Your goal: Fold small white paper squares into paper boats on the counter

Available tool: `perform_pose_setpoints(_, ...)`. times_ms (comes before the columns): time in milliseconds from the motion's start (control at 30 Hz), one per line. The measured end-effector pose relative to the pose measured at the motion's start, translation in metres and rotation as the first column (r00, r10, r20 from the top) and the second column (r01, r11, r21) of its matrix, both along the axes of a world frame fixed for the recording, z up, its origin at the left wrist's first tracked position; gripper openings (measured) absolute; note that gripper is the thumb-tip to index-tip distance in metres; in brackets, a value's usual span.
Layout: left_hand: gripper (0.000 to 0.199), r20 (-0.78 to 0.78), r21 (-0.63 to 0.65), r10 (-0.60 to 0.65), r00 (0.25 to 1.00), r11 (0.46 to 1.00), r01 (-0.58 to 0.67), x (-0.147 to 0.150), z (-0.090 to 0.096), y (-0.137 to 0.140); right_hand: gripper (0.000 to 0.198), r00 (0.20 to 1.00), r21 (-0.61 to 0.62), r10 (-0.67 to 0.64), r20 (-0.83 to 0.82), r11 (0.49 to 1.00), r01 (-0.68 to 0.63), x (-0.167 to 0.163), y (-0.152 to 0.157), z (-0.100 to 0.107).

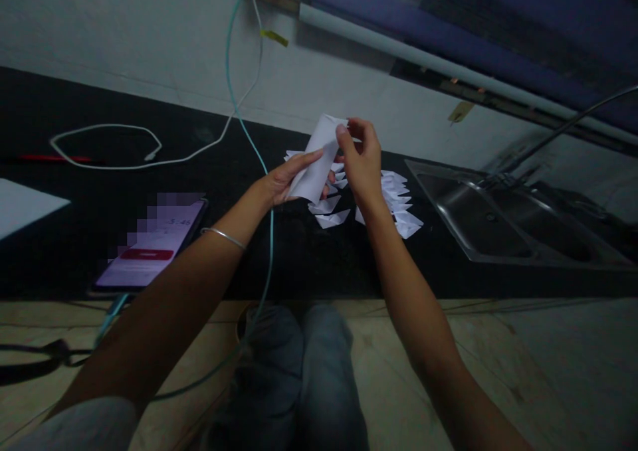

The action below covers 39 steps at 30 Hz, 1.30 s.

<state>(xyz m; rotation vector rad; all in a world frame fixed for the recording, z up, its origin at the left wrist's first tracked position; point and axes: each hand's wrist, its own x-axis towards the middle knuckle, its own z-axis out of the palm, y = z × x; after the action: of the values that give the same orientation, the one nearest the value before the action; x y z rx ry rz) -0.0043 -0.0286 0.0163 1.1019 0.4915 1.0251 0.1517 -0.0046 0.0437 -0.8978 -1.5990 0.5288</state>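
Observation:
A white sheet of paper, bent into a curved strip, is held above the dark counter. My left hand grips its lower left part, thumb on top and fingers underneath. At the upper right end, my right hand pinches the paper's edge between thumb and fingers. Several folded paper boats lie on the counter below and behind my hands. More folded paper boats sit in a row just right of my right wrist, partly hidden by it.
A lit phone lies at the left, near white paper. A white cable loops behind it. A teal cable hangs across the counter beside my left wrist. A steel sink is set in at the right.

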Motion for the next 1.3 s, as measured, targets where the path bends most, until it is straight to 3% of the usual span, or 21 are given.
perform_pose_setpoints(100,0.038,-0.014,0.065,0.123,0.992,0.990,-0.122,0.005,-0.003,0.002,0.071,0.999,-0.151,0.045,-0.023,0.987,-0.048,-0.005,-0.006,0.000)
perform_pose_setpoints(233,0.037,-0.028,0.121,0.179,0.984,0.977,-0.174,0.010,-0.004,0.002,0.072,0.996,-0.234,0.082,-0.043,0.968,-0.090,-0.005,-0.009,0.003)
perform_pose_setpoints(600,0.028,-0.044,0.108,0.140,0.989,0.985,-0.134,0.013,-0.007,0.004,0.046,0.991,-0.104,0.127,-0.040,0.986,-0.130,-0.002,-0.009,-0.004)
perform_pose_setpoints(833,0.032,0.009,0.075,-0.025,1.000,0.997,0.025,0.008,-0.005,0.001,0.042,0.994,-0.102,0.035,-0.100,0.994,-0.045,0.005,-0.004,-0.006)
perform_pose_setpoints(1067,0.025,-0.078,0.096,0.045,0.996,0.995,-0.038,0.008,-0.012,0.009,0.046,0.988,-0.187,0.108,-0.107,0.974,-0.127,0.003,-0.009,-0.005)
perform_pose_setpoints(1300,0.026,-0.066,0.137,0.062,0.996,0.989,-0.053,0.012,-0.012,0.012,0.040,0.971,-0.176,0.203,-0.124,0.959,-0.223,0.004,-0.006,-0.011)
